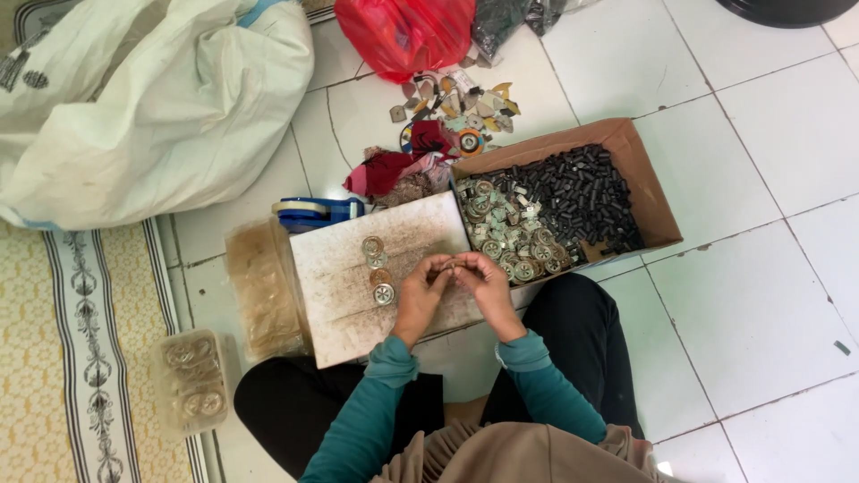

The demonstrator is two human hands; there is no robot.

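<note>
My left hand [420,295] and my right hand [483,284] meet over a white worn board [344,295] in front of me, fingertips pinched together on a small round metal part [447,265]. Several round metal discs [378,268] lie in a row on the board to the left of my hands. To the right stands a cardboard box [649,192] holding a heap of silvery round parts [501,237] and a pile of small black cylinders [582,201].
A big white sack [152,98] lies at the upper left, a red plastic bag [403,31] at the top. Loose scraps [456,112] litter the tiles. A tape dispenser [313,212], a clear bag [259,286] and a small plastic box [190,380] sit left.
</note>
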